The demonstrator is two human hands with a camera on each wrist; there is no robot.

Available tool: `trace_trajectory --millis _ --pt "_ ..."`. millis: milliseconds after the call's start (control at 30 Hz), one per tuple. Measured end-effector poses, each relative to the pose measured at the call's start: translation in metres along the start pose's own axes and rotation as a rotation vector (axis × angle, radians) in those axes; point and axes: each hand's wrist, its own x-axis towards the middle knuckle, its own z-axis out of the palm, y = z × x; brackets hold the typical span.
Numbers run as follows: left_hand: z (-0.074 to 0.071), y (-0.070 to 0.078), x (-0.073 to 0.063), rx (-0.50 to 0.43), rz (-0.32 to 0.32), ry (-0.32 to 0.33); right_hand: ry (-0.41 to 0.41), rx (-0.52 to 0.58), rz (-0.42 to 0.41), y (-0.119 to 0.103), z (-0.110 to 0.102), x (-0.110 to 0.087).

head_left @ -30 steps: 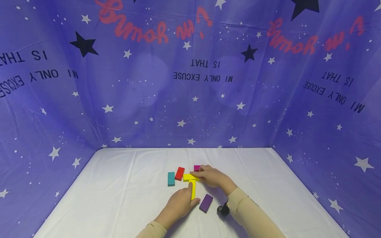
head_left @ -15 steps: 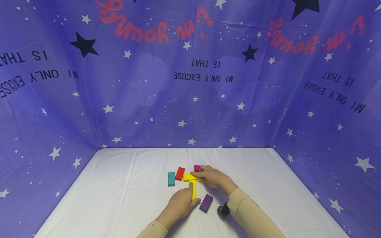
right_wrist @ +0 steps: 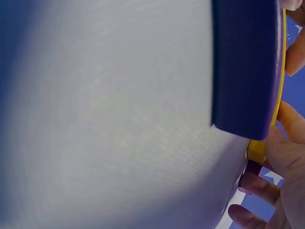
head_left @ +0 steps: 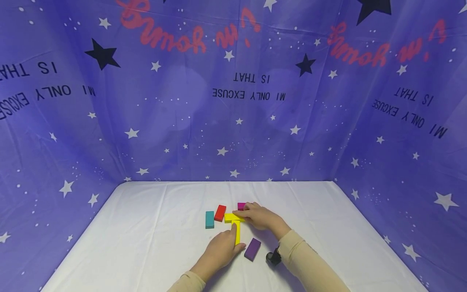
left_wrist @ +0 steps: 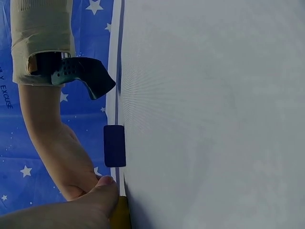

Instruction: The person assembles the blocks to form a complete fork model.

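Observation:
Two yellow blocks meet in a T on the white table. The crosswise yellow block (head_left: 231, 217) lies at the far side, its right end hidden under my right hand (head_left: 260, 216), which pinches it between thumb and index finger. My left hand (head_left: 219, 248) grips the lengthwise yellow block (head_left: 238, 234), index finger along it and thumb at its near end. In the right wrist view, fingers of both hands are at the yellow pieces, behind the large purple block (right_wrist: 245, 67). A magenta block (head_left: 241, 206) is partly covered by my right hand.
Left of the T lie a red block (head_left: 220, 213) and a teal block (head_left: 209, 219). The purple block is to the right of my left thumb. A black wrist camera (head_left: 273, 258) hangs from the right sleeve. Starry purple cloth (head_left: 233, 121) walls the table (head_left: 153, 227).

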Motion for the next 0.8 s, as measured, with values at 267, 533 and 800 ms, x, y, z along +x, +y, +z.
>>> trace_trajectory --millis 267,533,800 --pt "0.0019 -0.0004 0.0004 -0.006 0.001 0.017 0.011 -0.002 -0.008 0.0001 0.0007 0.0000" --pt "0.0014 -0.0001 -0.0006 -0.007 0.006 0.018 0.003 0.000 -0.005 0.0002 0.0011 0.0005" --pt "0.0004 0.0001 -0.0013 -0.014 0.010 0.019 0.001 -0.001 -0.001 0.0002 0.0014 -0.0002"
